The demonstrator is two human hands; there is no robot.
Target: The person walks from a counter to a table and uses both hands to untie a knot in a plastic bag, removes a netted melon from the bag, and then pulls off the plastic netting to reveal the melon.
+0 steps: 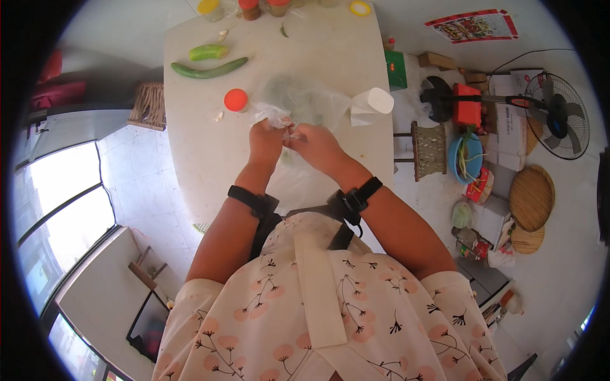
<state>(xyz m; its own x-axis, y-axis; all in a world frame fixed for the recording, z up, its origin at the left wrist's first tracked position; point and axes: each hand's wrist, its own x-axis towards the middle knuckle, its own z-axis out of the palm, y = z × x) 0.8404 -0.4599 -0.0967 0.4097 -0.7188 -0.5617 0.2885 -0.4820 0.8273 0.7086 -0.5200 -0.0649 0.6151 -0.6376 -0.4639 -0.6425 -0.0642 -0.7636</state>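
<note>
Both my hands meet over the near middle of the table, closed on the gathered top of a clear plastic bag [318, 105]. My left hand [267, 136] grips the bunched plastic, and my right hand [306, 141] pinches it just beside. The bag's body spreads over the table beyond my hands, with something greenish showing faintly through it. A jar with a red lid [236, 100] stands just left of the bag. To the right of the bag is a white paper roll [373, 105]. Small pale garlic-like pieces [219, 116] lie left of the jar.
On the far left of the table [190, 140] lie a long green cucumber-like vegetable [210, 68] and a shorter light-green piece [208, 52]. Several lidded jars [249, 9] line the far edge, near a green chili [284, 29]. Stools [429, 150], a blue basin [466, 157] and a fan [556, 115] stand right.
</note>
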